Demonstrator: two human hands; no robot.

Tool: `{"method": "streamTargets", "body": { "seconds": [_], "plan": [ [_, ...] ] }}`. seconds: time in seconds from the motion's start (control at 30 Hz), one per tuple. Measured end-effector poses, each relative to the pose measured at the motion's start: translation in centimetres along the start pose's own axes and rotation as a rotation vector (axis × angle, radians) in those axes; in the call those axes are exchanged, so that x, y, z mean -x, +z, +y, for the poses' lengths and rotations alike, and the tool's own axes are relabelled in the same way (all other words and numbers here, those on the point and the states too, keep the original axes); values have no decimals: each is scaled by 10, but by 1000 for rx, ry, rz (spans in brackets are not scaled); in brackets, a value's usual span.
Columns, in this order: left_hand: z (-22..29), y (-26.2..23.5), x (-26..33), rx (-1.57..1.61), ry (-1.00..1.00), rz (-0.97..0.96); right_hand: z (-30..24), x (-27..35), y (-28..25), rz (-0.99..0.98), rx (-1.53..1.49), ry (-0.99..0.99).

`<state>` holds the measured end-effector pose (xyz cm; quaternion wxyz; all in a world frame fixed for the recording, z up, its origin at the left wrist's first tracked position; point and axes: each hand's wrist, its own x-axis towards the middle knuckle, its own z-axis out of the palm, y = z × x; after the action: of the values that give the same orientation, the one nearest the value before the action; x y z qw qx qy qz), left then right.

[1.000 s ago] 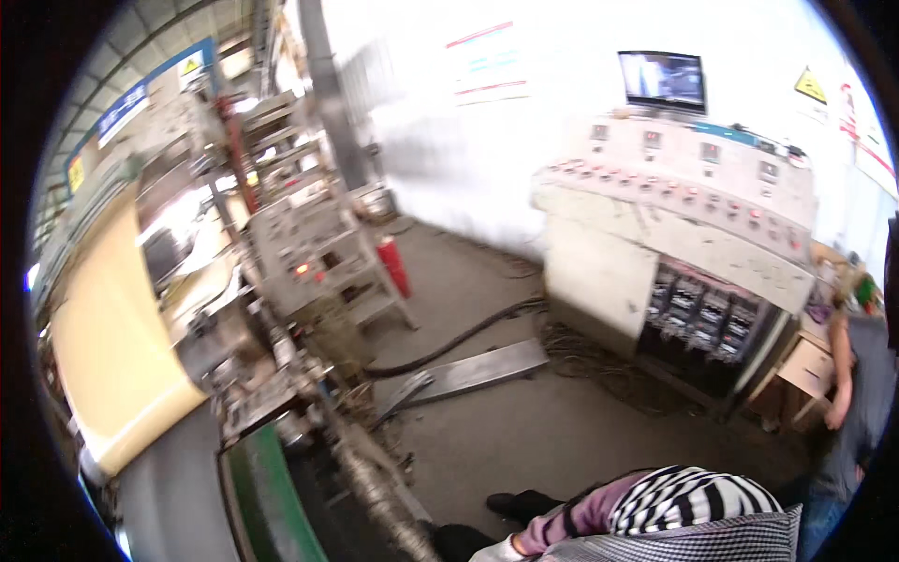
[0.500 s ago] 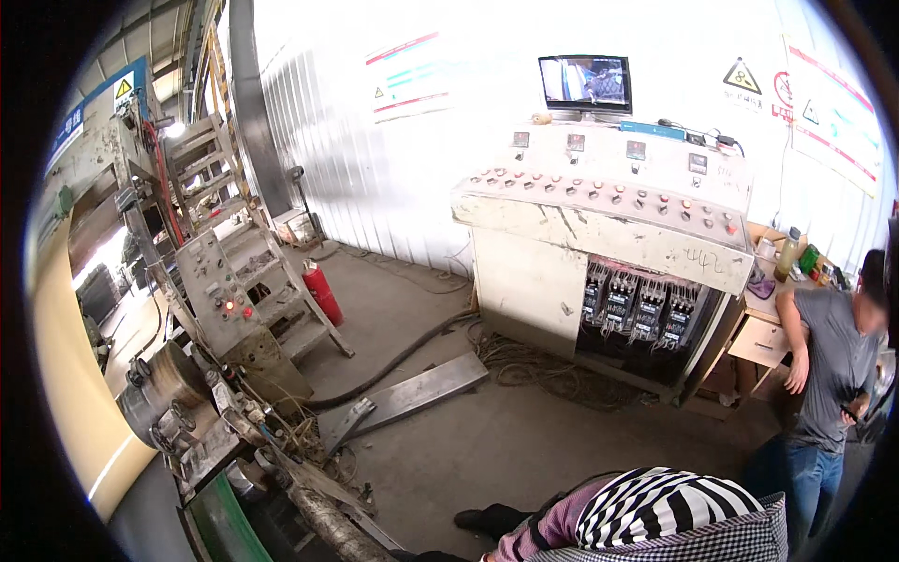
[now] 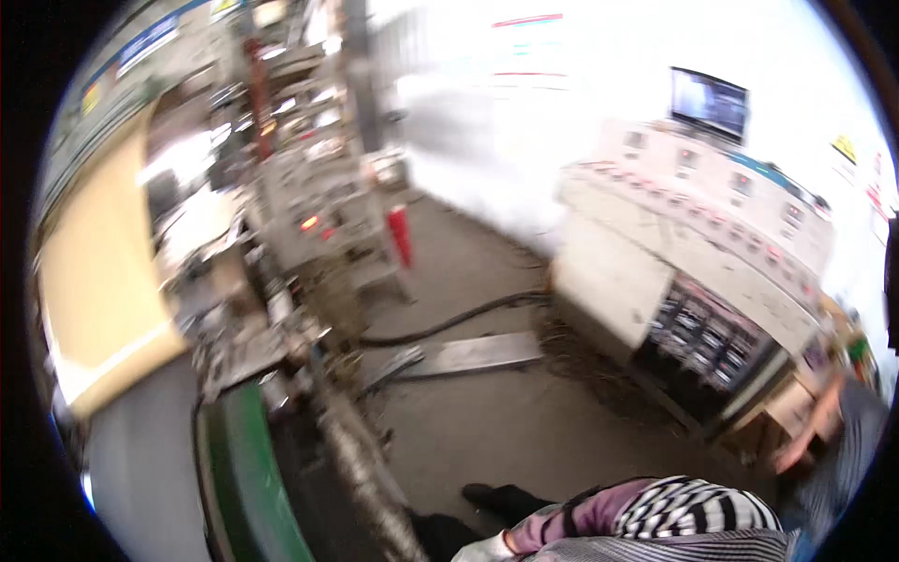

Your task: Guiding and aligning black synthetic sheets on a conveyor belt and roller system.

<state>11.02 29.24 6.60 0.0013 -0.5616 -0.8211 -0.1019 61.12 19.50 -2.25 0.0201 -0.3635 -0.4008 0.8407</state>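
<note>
My right hand (image 3: 487, 549), in a white glove, shows at the lower edge below a mauve sleeve (image 3: 548, 526). Its fingers run out of the picture, so I cannot tell whether they are closed or hold anything. Black-and-white striped cloth (image 3: 698, 504) covers the arm higher up. Nearest to the hand is a long, rough, pale roller or bar (image 3: 361, 459) on the machine to its left, with a visible gap between them. My left hand is out of the picture. Motion smears much of the view.
A green machine part (image 3: 248, 468) and a wide yellowish sheet (image 3: 108, 290) lie left. A metal channel (image 3: 482, 354) and black hose (image 3: 449, 325) cross the floor. Beyond stand a red extinguisher (image 3: 400, 236) and control cabinet (image 3: 693, 234). Another person (image 3: 857, 436) is at right.
My view has swung left and tilted, so machine, cabinet and screen sit farther right and blur. The white-gloved hand now shows at the lower edge. The other person appears closer to the right rim.
</note>
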Motion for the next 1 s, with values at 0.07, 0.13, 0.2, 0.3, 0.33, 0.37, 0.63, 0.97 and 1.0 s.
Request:
{"method": "streamTargets", "body": {
  "seconds": [0.07,0.13,0.2,0.3,0.33,0.37,0.63,0.97,1.0],
  "plan": [
    [-37,29,-18,-72,66,-22,-8,17,-7,152,-95,59],
    [-31,33,-8,-146,207,18,-6,18,-15,212,-94,61],
    [-15,24,1,-200,165,-48,7,20,-25,221,-222,69],
    [-90,53,43,-79,142,79,9,20,-16,173,-281,119],
    [-90,36,53,-83,212,162,12,20,-25,169,-288,130],
    [-85,21,64,-82,294,248,14,18,-31,175,-300,134],
    [-301,-27,299,-325,-1260,-10,11,8,-30,226,-232,124],
    [-180,-5,180,159,-699,119,8,6,-27,164,-292,187],
    [-170,2,164,144,-624,117,4,8,-25,157,-250,180]
  ]
}}
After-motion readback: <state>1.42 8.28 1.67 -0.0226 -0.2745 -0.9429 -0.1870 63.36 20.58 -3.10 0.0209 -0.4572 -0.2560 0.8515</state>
